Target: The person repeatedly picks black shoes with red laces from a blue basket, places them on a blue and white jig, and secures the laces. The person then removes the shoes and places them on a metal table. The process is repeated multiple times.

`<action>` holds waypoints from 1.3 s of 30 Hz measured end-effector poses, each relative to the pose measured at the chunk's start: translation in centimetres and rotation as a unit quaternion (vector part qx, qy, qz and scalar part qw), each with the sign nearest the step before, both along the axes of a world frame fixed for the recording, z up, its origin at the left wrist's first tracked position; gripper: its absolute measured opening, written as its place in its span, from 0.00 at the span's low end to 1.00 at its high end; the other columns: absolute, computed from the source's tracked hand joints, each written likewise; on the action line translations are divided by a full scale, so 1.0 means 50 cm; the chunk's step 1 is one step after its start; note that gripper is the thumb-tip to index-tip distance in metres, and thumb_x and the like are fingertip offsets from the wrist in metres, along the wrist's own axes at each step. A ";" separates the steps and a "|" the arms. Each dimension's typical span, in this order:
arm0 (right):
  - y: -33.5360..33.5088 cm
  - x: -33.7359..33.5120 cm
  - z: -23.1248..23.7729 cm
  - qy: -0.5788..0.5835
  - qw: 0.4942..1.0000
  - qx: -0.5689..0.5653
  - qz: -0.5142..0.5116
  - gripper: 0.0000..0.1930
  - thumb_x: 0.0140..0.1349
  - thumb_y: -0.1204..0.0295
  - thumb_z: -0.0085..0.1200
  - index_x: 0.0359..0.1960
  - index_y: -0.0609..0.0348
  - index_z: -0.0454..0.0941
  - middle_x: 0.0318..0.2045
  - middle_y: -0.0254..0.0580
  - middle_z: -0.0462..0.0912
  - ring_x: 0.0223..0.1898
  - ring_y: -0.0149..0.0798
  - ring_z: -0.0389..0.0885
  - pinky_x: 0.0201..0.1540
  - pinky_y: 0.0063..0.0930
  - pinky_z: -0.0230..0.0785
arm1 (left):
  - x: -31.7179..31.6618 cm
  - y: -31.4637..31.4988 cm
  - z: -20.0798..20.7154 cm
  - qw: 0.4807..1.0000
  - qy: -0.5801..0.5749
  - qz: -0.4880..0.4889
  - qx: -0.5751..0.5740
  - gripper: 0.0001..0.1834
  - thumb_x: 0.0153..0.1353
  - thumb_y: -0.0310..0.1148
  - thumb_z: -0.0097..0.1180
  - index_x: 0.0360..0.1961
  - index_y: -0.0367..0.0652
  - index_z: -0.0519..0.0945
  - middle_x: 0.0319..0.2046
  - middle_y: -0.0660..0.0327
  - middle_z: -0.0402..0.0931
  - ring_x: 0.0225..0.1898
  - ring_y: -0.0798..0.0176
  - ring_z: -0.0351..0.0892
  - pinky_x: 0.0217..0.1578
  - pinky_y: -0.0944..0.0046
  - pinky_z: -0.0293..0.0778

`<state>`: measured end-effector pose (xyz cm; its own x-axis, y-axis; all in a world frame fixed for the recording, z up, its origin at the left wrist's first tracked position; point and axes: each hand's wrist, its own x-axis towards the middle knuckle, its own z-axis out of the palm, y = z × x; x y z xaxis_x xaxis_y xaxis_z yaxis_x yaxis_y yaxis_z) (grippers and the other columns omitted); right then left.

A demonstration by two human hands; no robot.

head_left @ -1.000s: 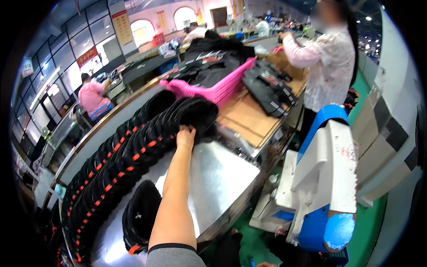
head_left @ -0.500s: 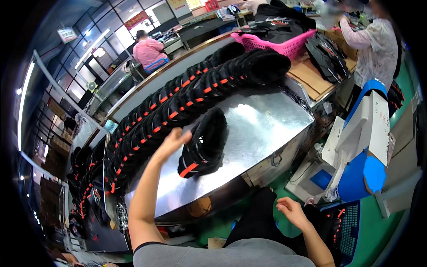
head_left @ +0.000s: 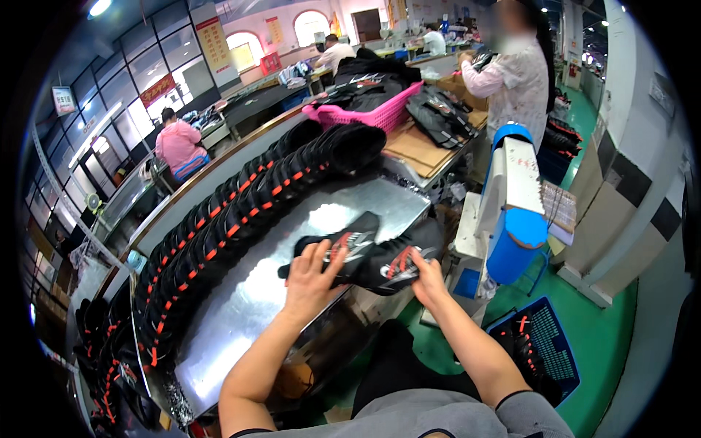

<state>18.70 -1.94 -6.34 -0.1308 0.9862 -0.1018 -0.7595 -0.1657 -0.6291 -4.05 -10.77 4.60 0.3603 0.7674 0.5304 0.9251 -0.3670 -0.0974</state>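
Black boot uppers with red and white markings [head_left: 398,259] are held above the metal table's [head_left: 248,288] right front part. Whether this is one piece or two overlapping ones, I cannot tell. My left hand [head_left: 314,281] lies over the left part, its fingers across the dark material. My right hand [head_left: 427,281] grips the right end, thumb on top near the red and white pattern. A long curved row of nested black boot uppers [head_left: 234,219] with red tabs runs along the table's far side, another row behind it.
Behind the rows stands a pink basket [head_left: 365,117] piled with flat dark pieces. A white and blue machine [head_left: 522,190] is to my right, with a blue crate [head_left: 566,358] of uppers on the green floor. A co-worker [head_left: 515,73] stands at the far right, another person in pink [head_left: 179,146] sits far left.
The boot upper that stood on the table is no longer there. Both my hands now hold dark upper material; my right hand has come up from beside my leg. The view has turned right.
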 end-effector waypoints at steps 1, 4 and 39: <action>-0.001 0.053 -0.020 -0.006 1.000 0.018 -0.006 0.14 0.64 0.69 0.55 0.45 0.66 0.73 0.40 0.39 0.80 0.40 0.34 0.79 0.46 0.33 0.72 | -0.022 0.017 -0.004 0.999 0.037 0.032 -0.001 0.47 0.30 0.36 0.73 0.59 0.52 0.70 0.58 0.53 0.62 0.59 0.48 0.60 0.54 0.52 0.61; -0.078 0.137 0.009 -0.120 0.988 0.041 0.091 0.17 0.65 0.66 0.53 0.49 0.66 0.72 0.42 0.39 0.80 0.42 0.32 0.79 0.47 0.30 0.71 | -0.130 0.063 -0.044 0.992 0.110 0.061 -0.011 0.44 0.29 0.36 0.72 0.56 0.49 0.72 0.58 0.52 0.64 0.59 0.49 0.60 0.51 0.52 0.62; -0.115 0.435 -0.308 -0.103 0.972 -0.178 -0.112 0.09 0.66 0.69 0.51 0.32 0.60 0.78 0.25 0.25 0.76 0.26 0.18 0.70 0.30 0.15 0.63 | 0.525 0.199 -0.420 0.476 -0.689 -0.058 -0.544 0.18 0.58 0.17 0.51 0.51 0.38 0.72 0.52 0.57 0.71 0.56 0.60 0.68 0.61 0.56 0.61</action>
